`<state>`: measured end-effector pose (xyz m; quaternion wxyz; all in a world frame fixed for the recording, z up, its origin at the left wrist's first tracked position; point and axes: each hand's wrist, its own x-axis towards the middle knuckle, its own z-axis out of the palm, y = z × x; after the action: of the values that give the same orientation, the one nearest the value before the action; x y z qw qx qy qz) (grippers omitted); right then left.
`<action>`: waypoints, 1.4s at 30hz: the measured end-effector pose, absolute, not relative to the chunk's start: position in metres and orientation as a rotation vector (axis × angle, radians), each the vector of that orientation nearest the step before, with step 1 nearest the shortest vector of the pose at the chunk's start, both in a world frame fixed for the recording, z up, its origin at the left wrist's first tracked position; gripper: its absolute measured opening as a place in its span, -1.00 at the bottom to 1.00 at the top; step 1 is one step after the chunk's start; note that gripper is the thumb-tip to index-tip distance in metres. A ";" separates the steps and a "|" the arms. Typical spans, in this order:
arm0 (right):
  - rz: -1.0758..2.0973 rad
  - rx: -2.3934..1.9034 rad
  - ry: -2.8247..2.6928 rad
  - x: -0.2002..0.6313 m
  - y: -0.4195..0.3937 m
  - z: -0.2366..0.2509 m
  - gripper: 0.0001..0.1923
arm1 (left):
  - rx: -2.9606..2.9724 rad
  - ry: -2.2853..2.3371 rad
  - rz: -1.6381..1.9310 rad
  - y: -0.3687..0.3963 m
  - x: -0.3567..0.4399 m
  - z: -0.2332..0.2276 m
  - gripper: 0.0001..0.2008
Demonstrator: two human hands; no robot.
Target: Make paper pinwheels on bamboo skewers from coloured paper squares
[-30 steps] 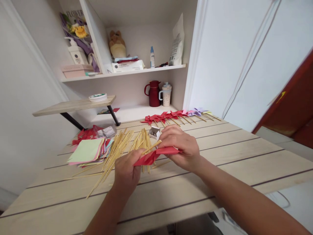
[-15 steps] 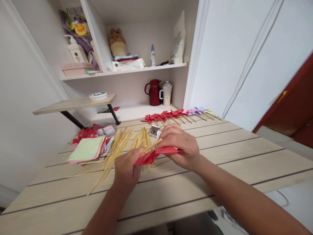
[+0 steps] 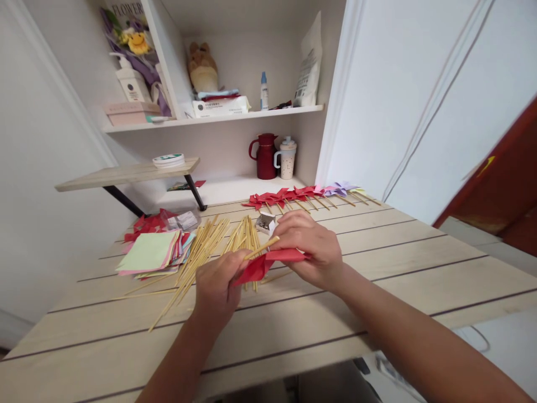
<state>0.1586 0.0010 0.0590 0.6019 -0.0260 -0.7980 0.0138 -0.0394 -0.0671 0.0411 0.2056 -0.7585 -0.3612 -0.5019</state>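
Observation:
Above the table, my left hand [image 3: 218,282] is closed, its thumb lying along a thin wooden stick [image 3: 262,248] whose end points toward my right fingers. A folded red paper pinwheel [image 3: 255,270] spans the gap between both hands, just below the stick. My right hand [image 3: 312,246] is closed on the pinwheel's right side. A small metal glint shows where stick and paper meet, too small to make out. Behind the hands stands a small open white box [image 3: 265,222] with little metal pieces in it. Loose wooden sticks [image 3: 201,252] lie left of it.
Paper pinwheels on sticks [image 3: 277,197] lie in a row along the table's back. A stack of coloured paper squares [image 3: 146,252] is at left, beside a clear plastic pack [image 3: 184,221]. Further back are a small raised shelf [image 3: 126,174], a red jug [image 3: 266,158] and a cup [image 3: 287,159].
Both hands keep their grip and stay almost in place. The red paper has tilted slightly at its left part, and the camera view has shifted a little.

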 end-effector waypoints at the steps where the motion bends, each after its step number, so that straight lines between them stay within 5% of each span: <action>1: 0.034 -0.067 -1.850 0.159 0.001 0.059 -0.90 | -2.113 -1.003 -1.400 -0.067 -0.039 0.041 -0.72; 42: 0.013 -0.070 -1.848 0.156 0.003 0.056 -0.89 | -2.153 -1.039 -1.382 -0.066 -0.044 0.040 -0.72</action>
<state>0.1563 0.0034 0.0560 0.6022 -0.0302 -0.7978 0.0055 -0.0439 -0.0656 0.0399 0.1889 -0.7657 -0.3693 -0.4915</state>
